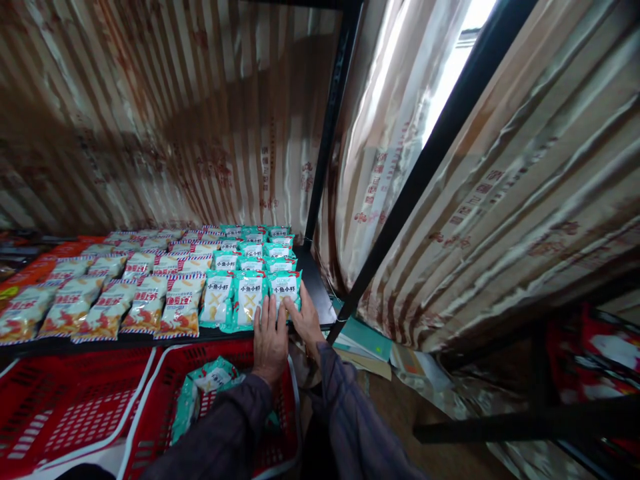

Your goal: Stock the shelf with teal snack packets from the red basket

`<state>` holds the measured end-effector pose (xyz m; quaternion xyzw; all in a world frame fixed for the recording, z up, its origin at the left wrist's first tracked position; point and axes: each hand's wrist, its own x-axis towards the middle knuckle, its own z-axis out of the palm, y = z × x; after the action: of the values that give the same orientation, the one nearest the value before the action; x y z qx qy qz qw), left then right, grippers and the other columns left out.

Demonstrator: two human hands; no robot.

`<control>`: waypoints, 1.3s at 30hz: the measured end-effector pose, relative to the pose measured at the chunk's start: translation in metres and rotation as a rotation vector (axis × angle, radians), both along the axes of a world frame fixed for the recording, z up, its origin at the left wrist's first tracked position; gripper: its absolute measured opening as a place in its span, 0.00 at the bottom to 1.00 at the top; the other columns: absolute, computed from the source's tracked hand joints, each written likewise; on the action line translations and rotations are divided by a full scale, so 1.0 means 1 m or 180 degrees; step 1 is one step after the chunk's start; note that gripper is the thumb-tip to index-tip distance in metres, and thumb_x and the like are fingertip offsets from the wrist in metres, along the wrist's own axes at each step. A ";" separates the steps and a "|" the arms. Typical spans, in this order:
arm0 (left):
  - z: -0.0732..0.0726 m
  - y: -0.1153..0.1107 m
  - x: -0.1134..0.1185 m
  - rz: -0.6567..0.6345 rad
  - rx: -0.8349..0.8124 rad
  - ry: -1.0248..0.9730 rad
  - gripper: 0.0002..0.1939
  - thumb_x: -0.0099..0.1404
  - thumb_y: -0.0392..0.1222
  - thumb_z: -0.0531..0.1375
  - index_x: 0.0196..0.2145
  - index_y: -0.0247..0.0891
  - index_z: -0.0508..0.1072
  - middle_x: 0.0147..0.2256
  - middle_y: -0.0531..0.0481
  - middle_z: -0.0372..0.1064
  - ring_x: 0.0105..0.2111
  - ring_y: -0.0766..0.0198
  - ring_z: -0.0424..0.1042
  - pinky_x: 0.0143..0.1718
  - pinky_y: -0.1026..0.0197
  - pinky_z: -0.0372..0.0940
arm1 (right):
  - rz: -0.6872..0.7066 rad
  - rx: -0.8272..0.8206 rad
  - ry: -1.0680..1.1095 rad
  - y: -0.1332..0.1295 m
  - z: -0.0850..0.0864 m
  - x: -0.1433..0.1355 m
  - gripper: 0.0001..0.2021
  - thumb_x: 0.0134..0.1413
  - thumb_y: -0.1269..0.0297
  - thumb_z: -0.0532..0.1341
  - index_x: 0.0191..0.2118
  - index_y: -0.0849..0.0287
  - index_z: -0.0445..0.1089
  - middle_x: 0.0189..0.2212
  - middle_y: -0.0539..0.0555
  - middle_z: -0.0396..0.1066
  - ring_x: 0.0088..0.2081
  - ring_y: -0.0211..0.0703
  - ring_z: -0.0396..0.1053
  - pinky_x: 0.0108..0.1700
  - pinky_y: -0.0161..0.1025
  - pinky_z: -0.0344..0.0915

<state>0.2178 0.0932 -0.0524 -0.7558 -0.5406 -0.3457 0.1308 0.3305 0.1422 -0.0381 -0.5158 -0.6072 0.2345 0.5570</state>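
My left hand lies with its fingers stretched out flat over the lower front of the teal-and-white snack bags at the shelf's right end. My right hand is on the rightmost front snack bag, its thumb on the front and its fingers along the right side. Just to the left stands another teal snack bag of the same kind. More teal bags stand in rows behind. In the red basket below the shelf lie teal snack bags, partly hidden by my left sleeve.
Rows of white-and-orange snack bags fill the shelf to the left. A second red basket stands at lower left. A black shelf post slants up beside my right hand. Striped curtains hang behind. Cardboard and papers lie at right.
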 end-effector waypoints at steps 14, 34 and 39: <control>0.003 0.004 0.004 0.0204 -0.0152 0.0224 0.27 0.66 0.45 0.51 0.59 0.31 0.60 0.62 0.35 0.50 0.63 0.51 0.48 0.63 0.43 0.43 | -0.0129 -0.0017 -0.0645 0.010 -0.003 -0.003 0.26 0.59 0.55 0.52 0.61 0.58 0.55 0.55 0.59 0.65 0.55 0.50 0.63 0.55 0.46 0.60; -0.003 0.003 -0.001 0.0164 -0.0024 0.0120 0.27 0.65 0.43 0.51 0.59 0.30 0.60 0.62 0.35 0.52 0.63 0.50 0.48 0.63 0.42 0.41 | -0.0284 -0.0488 -0.1004 0.010 -0.003 -0.008 0.30 0.60 0.52 0.50 0.64 0.60 0.49 0.53 0.63 0.67 0.52 0.55 0.67 0.52 0.51 0.63; -0.005 0.003 -0.003 0.0165 -0.0076 0.0179 0.28 0.65 0.43 0.51 0.60 0.30 0.58 0.62 0.35 0.49 0.64 0.51 0.46 0.63 0.41 0.40 | -0.0220 -0.0267 -0.0787 0.006 -0.003 -0.006 0.33 0.58 0.51 0.53 0.65 0.60 0.45 0.59 0.62 0.60 0.58 0.53 0.61 0.56 0.50 0.59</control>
<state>0.2144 0.0961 -0.0575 -0.7524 -0.5602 -0.3143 0.1458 0.3241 0.1481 -0.0408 -0.5843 -0.6427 0.1749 0.4636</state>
